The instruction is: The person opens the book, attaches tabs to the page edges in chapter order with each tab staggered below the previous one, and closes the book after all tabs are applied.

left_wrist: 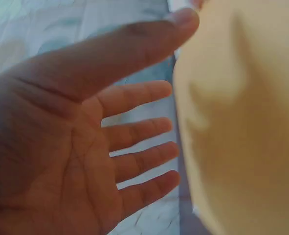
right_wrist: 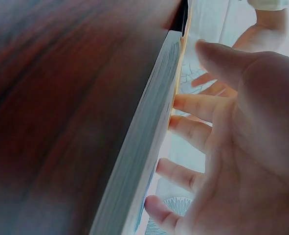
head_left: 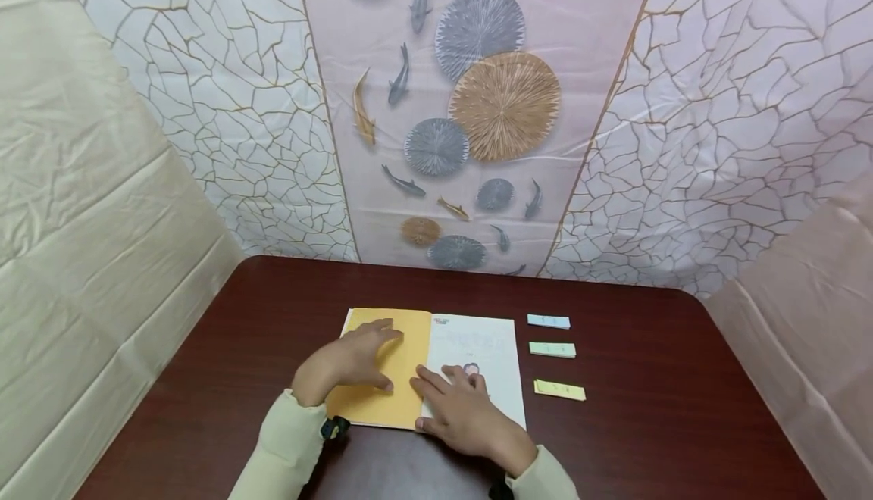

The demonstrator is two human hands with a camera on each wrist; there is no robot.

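An open book [head_left: 505, 337] lies on the table, with a plain yellow page [head_left: 409, 341] on its left and a white page with a small printed picture on its right. Over the yellow page is my left hand [head_left: 351, 356], fingers spread and thumb apart; the left wrist view has its palm [left_wrist: 61, 161] beside the yellow sheet with nothing in it. My right hand [head_left: 467, 413] rests its fingertips on the book near the centre fold. From the right wrist, the thick block of page edges [right_wrist: 142, 132] shows beneath the extended fingers [right_wrist: 190, 132].
Right of the book lie three small paper strips in a column: blue [head_left: 549, 322], green [head_left: 552, 349] and yellow [head_left: 559, 389]. The dark wooden table [head_left: 655, 379] reaches back to a patterned cloth [head_left: 436, 204], with pale cloth hanging at both sides.
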